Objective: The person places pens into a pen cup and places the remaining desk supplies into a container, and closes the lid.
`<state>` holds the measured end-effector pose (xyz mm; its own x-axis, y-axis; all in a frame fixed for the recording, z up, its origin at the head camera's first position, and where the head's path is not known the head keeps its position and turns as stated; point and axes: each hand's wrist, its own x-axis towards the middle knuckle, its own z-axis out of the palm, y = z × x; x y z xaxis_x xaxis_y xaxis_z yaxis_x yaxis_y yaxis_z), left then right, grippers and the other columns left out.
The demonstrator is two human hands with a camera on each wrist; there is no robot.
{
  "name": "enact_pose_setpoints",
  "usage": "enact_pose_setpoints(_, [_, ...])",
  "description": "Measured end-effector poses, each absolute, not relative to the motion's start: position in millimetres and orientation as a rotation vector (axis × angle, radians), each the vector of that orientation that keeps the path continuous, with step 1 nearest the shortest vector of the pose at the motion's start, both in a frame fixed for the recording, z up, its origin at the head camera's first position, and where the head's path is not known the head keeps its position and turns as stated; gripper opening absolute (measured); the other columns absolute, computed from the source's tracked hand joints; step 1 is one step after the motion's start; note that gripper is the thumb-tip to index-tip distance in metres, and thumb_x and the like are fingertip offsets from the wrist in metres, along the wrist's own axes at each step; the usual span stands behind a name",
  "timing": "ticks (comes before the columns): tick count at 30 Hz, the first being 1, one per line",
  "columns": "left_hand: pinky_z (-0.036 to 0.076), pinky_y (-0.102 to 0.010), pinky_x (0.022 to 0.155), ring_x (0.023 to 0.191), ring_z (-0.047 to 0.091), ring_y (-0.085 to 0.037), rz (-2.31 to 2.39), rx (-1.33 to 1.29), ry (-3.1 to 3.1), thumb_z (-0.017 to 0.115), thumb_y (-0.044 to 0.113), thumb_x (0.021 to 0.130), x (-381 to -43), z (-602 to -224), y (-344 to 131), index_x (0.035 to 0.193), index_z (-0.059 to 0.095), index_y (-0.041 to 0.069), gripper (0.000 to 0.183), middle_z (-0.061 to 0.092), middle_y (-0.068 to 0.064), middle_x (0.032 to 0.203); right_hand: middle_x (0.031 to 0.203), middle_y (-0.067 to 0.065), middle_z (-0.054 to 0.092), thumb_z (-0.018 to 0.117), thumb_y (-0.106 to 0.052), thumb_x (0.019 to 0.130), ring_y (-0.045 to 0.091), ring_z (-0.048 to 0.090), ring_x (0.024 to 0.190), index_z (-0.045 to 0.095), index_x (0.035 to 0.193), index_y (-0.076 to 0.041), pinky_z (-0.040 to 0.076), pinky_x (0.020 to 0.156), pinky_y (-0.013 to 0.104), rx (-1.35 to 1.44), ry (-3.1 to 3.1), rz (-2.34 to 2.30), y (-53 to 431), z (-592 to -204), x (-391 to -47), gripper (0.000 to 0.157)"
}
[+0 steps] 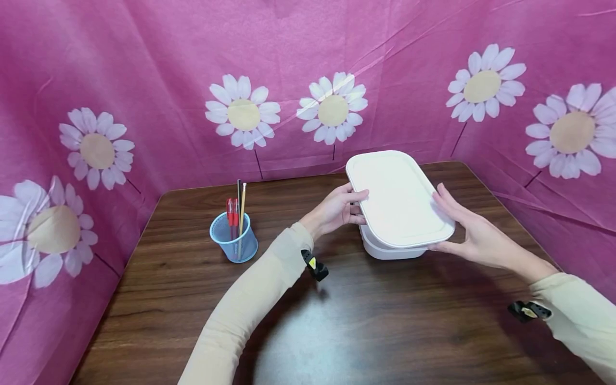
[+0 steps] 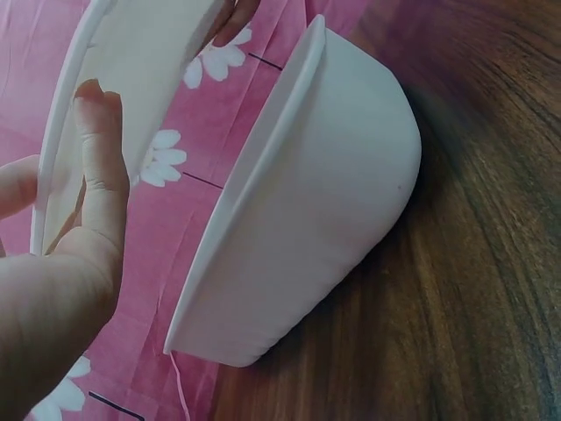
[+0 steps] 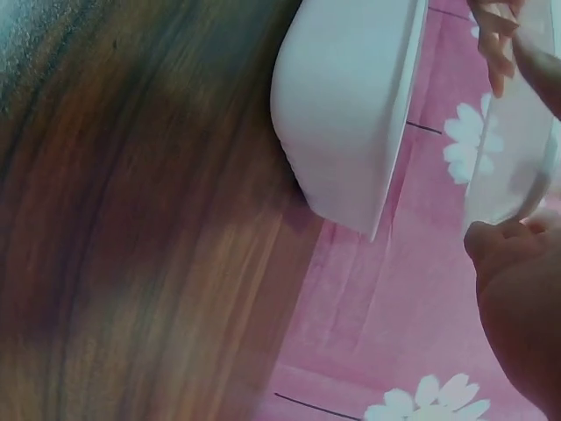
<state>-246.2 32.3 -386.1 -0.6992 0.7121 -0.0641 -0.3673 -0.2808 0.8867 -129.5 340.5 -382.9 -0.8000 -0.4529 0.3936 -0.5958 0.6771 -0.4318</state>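
Observation:
A white rectangular lid (image 1: 399,198) is held level above a white plastic box (image 1: 392,251), with a gap between them in both wrist views. My left hand (image 1: 339,211) pinches the lid's left edge, thumb on top and fingers beneath. On the opposite edge my right hand (image 1: 474,232) grips the lid between thumb and fingers. The box (image 2: 307,193) stands upright on the table, its rim uncovered in the left wrist view. Its inside is hidden from the head view by the lid.
Left of the box, a blue mesh pen cup (image 1: 234,243) holds red pens (image 1: 233,211) and pencils (image 1: 243,200). All stand on a dark wooden table (image 1: 308,321). A pink cloth with daisies (image 1: 298,53) hangs behind and at both sides.

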Motion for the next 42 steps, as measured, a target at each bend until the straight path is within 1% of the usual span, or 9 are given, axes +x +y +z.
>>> enact_pose_setpoints(3, [0.059, -0.036, 0.071, 0.083, 0.068, -0.021, 2.016, 0.453, 1.285, 0.052, 0.012, 0.106, -247, -388, 31, 0.119, 0.052, 0.010, 0.013, 0.065, -0.007, 0.099, 0.167, 0.010, 0.012, 0.093, -0.016, 0.074, -0.002, 0.011, 0.147, 0.004, 0.163, -0.014, 0.014, 0.106, 0.001, 0.670, -2.783, 0.928, 343, -383, -127, 0.127])
enact_pose_setpoints(6, [0.059, -0.035, 0.070, 0.083, 0.068, -0.021, 2.005, 0.459, 1.296, 0.052, 0.013, 0.107, -247, -390, 29, 0.123, 0.052, 0.008, 0.017, 0.066, -0.008, 0.100, 0.168, 0.008, 0.011, 0.090, -0.022, 0.079, -0.004, 0.009, 0.145, -0.004, 0.163, -0.021, 0.013, 0.102, -0.002, 0.544, -2.896, 1.027, 348, -386, -127, 0.126])
enact_pose_setpoints(12, [0.059, -0.035, 0.070, 0.084, 0.068, -0.022, 1.971, 0.462, 1.303, 0.051, 0.013, 0.107, -246, -393, 28, 0.132, 0.049, 0.006, 0.026, 0.067, -0.008, 0.102, 0.167, 0.015, 0.017, 0.087, -0.021, 0.083, -0.003, 0.015, 0.142, 0.009, 0.164, -0.027, 0.015, 0.101, 0.001, 0.538, -2.965, 1.132, 357, -400, -127, 0.113])
enact_pose_setpoints(22, [0.059, -0.036, 0.074, 0.089, 0.068, -0.025, 1.964, 0.393, 1.292, 0.052, 0.015, 0.107, -247, -404, 33, 0.131, 0.051, 0.006, 0.025, 0.066, -0.010, 0.105, 0.164, 0.021, 0.021, 0.084, -0.020, 0.086, -0.004, 0.015, 0.142, 0.012, 0.164, -0.018, 0.014, 0.101, 0.000, 0.598, -2.942, 1.184, 357, -413, -128, 0.105])
enact_pose_setpoints(29, [0.059, -0.036, 0.070, 0.084, 0.068, -0.025, 1.938, 0.367, 1.348, 0.053, 0.016, 0.107, -248, -409, 35, 0.131, 0.051, 0.005, 0.026, 0.066, -0.011, 0.103, 0.164, 0.026, 0.015, 0.083, -0.017, 0.086, 0.011, 0.018, 0.147, 0.009, 0.163, -0.006, 0.022, 0.103, 0.001, 0.661, -2.906, 1.344, 355, -425, -133, 0.107])
enact_pose_setpoints(31, [0.059, -0.037, 0.072, 0.086, 0.069, -0.025, 1.929, 0.367, 1.363, 0.053, 0.015, 0.107, -249, -409, 35, 0.131, 0.051, 0.004, 0.027, 0.066, -0.011, 0.104, 0.164, 0.026, 0.017, 0.083, -0.019, 0.087, 0.009, 0.020, 0.146, 0.008, 0.163, -0.006, 0.022, 0.103, 0.001, 0.655, -2.916, 1.338, 355, -426, -134, 0.108])
enact_pose_setpoints(33, [0.060, -0.039, 0.075, 0.086, 0.069, -0.025, 1.909, 0.362, 1.388, 0.053, 0.015, 0.107, -250, -409, 34, 0.131, 0.052, 0.003, 0.027, 0.067, -0.011, 0.104, 0.162, 0.027, 0.021, 0.083, -0.021, 0.087, 0.001, 0.025, 0.142, 0.009, 0.163, -0.007, 0.024, 0.101, 0.000, 0.637, -2.924, 1.316, 355, -427, -135, 0.108])
enact_pose_setpoints(37, [0.061, -0.039, 0.074, 0.079, 0.070, -0.023, 1.809, 0.348, 1.525, 0.056, 0.021, 0.106, -251, -407, 33, 0.121, 0.058, 0.001, 0.025, 0.068, -0.012, 0.095, 0.159, 0.029, 0.028, 0.084, -0.022, 0.086, -0.015, 0.031, 0.131, 0.008, 0.162, -0.005, 0.028, 0.099, 0.001, 0.622, -2.934, 1.316, 355, -428, -135, 0.108])
enact_pose_setpoints(42, [0.056, -0.028, 0.053, 0.057, 0.060, -0.015, 1.613, 0.358, 1.872, 0.063, 0.038, 0.102, -249, -408, 31, 0.091, 0.067, 0.004, 0.037, 0.066, -0.009, 0.073, 0.154, 0.029, 0.038, 0.083, -0.024, 0.087, -0.018, 0.036, 0.126, 0.009, 0.161, -0.001, 0.032, 0.097, 0.002, 0.578, -2.963, 1.331, 354, -429, -137, 0.107])
